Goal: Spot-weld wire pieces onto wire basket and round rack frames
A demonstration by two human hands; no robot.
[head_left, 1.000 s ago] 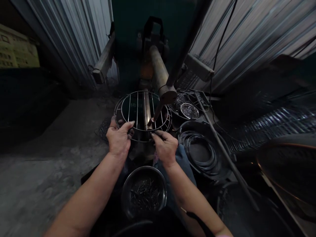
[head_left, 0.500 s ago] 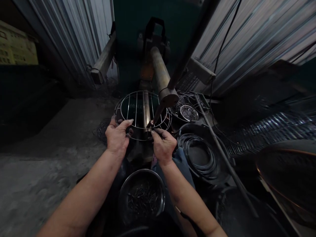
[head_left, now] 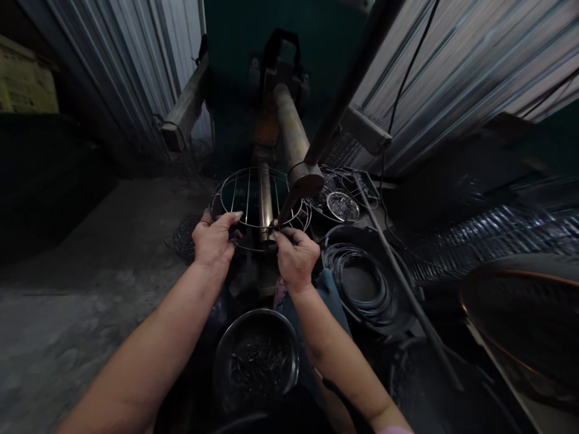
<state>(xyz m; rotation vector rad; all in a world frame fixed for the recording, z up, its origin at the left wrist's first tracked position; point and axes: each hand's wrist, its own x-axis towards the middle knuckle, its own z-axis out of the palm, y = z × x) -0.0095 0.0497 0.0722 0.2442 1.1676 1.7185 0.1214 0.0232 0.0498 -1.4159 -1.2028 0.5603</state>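
Left hand [head_left: 212,241] sits to the left of the lower bar [head_left: 266,205], thumb laid over and fingers curled beneath, pinching the edge of a round wire rack [head_left: 248,196]. That rack spreads out to either side of the lower bar, its near rim crossing over the bar's front end; whether it rests on the metal or is held just clear of it, I cannot tell. If the left grip slackens or lifts, the rack could tilt and carry the rim off the bar.

Below the lower bar, toward the person, a steel bowl [head_left: 225,343] contains a loose heap of thin metal pieces; a knee shifting there might tip it.

Just above the bar's front end comes the tip of a dark slanted rod [head_left: 289,205]. Close beside that tip, a little to the right of the bar, is the right hand [head_left: 297,259], its thumb and forefinger drawn together at the near rim. Whether they pinch the wire or some small part is too dark to tell. With fingertips so near the rod, a pinch or burn seems the chief danger, should the rod press down or run hot.

Farther right of the bar stands a dark tub [head_left: 357,235] with coiled wire [head_left: 337,274] inside, then a long pipe [head_left: 407,280] leaning past it, which a swinging right elbow could knock.
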